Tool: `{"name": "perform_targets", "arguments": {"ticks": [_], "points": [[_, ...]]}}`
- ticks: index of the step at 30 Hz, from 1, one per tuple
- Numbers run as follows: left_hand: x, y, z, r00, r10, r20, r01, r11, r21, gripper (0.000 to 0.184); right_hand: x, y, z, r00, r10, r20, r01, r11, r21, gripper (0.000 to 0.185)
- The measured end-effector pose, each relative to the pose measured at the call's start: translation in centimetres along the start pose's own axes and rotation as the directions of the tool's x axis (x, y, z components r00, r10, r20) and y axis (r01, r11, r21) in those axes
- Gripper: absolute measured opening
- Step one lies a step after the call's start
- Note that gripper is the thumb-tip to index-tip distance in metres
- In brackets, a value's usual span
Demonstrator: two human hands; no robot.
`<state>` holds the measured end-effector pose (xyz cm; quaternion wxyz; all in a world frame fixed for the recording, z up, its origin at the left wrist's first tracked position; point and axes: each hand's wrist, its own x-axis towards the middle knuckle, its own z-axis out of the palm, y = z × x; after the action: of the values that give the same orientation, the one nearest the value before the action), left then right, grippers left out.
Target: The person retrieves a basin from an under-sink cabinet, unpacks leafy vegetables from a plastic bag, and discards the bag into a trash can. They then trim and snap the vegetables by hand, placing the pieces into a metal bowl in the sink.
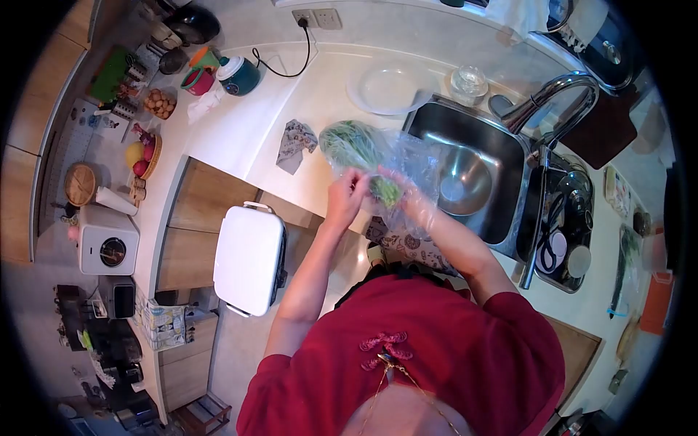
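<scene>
A clear plastic bag (424, 166) with green leafy vegetables (352, 143) in its far part lies across the counter edge beside the sink. My left hand (347, 195) is closed, its fingers pinched on the near left side of the bag. Film covers part of my right hand (407, 198), whose fingers are curled round a small bunch of greens (384, 191). Both hands are close together, with that bunch between them. Whether the left fingertips also touch the greens is hidden.
The sink (465, 129) holds a steel bowl (465, 180), under a curved faucet (545, 98). Behind the bag stands a white plate (392, 86); a crumpled patterned cloth (297, 142) lies left. A white-lidded bin (249, 260) stands below the counter. Dishes fill a rack (567, 240) at right.
</scene>
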<state>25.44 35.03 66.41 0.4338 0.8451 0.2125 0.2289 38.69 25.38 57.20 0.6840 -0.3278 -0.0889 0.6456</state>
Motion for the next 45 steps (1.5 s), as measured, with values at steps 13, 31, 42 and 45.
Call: {"name": "perform_targets", "arguments": {"ticks": [13,31,42,45], "points": [[0.3,-8.8,-4.8,0.791,-0.45,-0.414,-0.107,0.565,-0.818,0.011,-2.9,-4.4,-1.3,0.981,0.146,0.126,-0.143,0.989,-0.033,0.044],[7.5,-8.1,-3.2,0.807,-0.35,0.476,0.585,0.588,-0.559,0.052,-6.1,-8.5,0.3,0.977,0.148,0.15,-0.059,0.876,-0.479,0.071],[15.5,-16.5,-10.2,0.885,-0.447,0.131,0.461,0.802,-0.38,0.023,-8.4,-10.4,2.8,0.955,0.296,-0.032,-0.273,0.827,-0.491,0.083],[19.3,-17.3,-12.8,0.938,-0.345,-0.031,0.313,0.881,-0.356,0.015,-7.8,-10.0,2.8,0.941,0.325,0.091,-0.206,0.766,-0.609,0.084]]}}
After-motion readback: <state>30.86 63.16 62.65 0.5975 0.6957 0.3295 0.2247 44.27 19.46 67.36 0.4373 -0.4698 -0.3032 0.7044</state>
